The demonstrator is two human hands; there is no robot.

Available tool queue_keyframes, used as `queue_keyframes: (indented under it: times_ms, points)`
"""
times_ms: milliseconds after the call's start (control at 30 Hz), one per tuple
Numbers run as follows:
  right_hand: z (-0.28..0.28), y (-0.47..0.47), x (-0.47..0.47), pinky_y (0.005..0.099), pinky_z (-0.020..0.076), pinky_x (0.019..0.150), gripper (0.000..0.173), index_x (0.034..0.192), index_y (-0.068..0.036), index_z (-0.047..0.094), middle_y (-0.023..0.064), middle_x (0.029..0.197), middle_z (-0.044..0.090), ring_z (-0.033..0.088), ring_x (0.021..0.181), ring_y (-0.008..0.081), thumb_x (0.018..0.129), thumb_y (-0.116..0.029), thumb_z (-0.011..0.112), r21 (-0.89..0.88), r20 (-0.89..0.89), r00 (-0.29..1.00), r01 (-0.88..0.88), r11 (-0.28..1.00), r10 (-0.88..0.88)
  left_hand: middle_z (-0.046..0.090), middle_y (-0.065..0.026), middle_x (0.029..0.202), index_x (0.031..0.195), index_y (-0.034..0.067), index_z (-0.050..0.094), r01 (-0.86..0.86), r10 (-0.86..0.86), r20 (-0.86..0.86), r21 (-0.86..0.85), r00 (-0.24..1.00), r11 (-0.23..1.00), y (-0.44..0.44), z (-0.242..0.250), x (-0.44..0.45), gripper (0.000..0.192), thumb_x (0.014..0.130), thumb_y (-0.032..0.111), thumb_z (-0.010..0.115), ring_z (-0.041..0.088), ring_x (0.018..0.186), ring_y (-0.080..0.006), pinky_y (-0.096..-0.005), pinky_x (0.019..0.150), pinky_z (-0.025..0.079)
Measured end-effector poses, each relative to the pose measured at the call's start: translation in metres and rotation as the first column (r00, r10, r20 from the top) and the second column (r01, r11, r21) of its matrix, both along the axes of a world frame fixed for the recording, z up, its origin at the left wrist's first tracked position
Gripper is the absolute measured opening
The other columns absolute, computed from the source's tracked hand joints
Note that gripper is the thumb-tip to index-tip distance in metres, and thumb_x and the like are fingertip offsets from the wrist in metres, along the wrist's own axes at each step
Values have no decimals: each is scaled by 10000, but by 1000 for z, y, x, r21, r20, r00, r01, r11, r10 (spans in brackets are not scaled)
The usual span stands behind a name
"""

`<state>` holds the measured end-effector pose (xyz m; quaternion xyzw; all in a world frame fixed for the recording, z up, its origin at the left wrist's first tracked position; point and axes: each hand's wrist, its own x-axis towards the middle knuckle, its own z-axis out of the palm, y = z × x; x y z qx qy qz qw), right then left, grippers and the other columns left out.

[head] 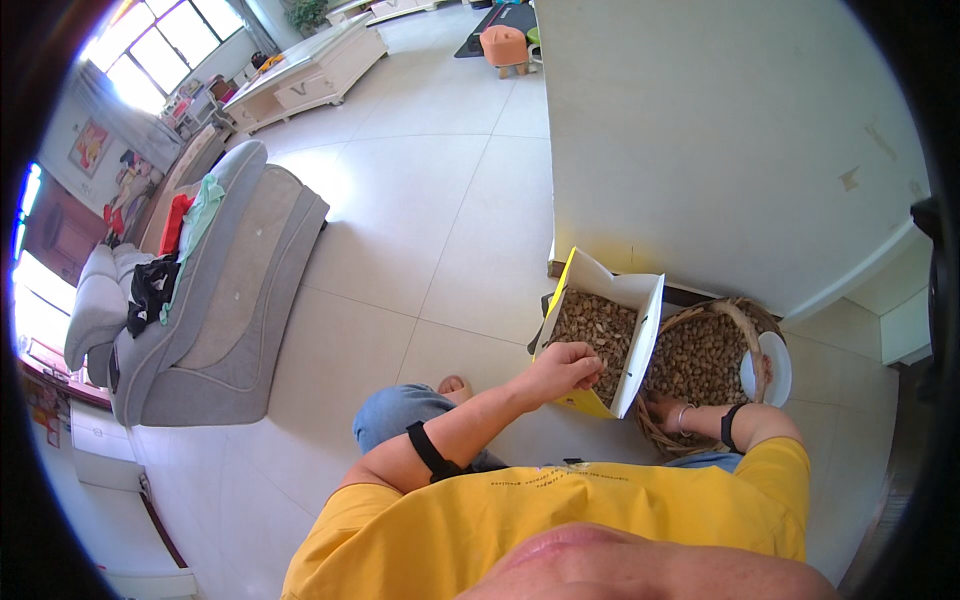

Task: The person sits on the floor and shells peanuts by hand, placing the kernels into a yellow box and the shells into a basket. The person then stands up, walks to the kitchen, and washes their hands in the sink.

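My left hand [568, 370] is over the near side of an open yellow-and-white paper bag [646, 341]. Its fingers are curled in towards the thumb, and whether they hold something small cannot be made out. Brown shell-like pieces [592, 322] fill much of the bag. To its right stands a wicker basket [746, 322] with a thick handle, full of small brown nut-like pieces [694, 356]. My right hand [663, 411] reaches inside the basket's near left edge, its fingers partly hidden. A white bowl [780, 367] rests at the basket's right side, behind the handle.
A wall [712, 150] rises directly behind the bag and basket. Over the tiled floor [360, 315] to the left is a grey sofa [225, 300] with clothes on it. Farther off stand a white low table [307, 75] and an orange stool [504, 46].
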<state>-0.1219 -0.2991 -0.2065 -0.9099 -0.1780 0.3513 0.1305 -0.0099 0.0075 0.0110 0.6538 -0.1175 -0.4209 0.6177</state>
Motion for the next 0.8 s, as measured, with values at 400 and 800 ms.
queue_keyframes:
  times_ms: [400,800]
  points:
    - [-21,-6,1,413,398,924,622,1226,-114,482,219,1235,441,457,1110,386,614,-126,590,36,-274,959,-64,997,72,594,-27,813,894,1,586,30,-30,34,8,999,1000,-5,-1,0,208,909,186,491,556,740,-95,-239,710,482]
    - [-19,-12,-6,407,466,798,573,1221,-162,521,168,1093,590,564,1000,299,654,-111,582,0,-398,915,78,997,-72,588,-20,803,874,1,579,72,-73,91,15,993,997,-1,3,-6,209,905,188,493,545,733,-92,-235,713,468]
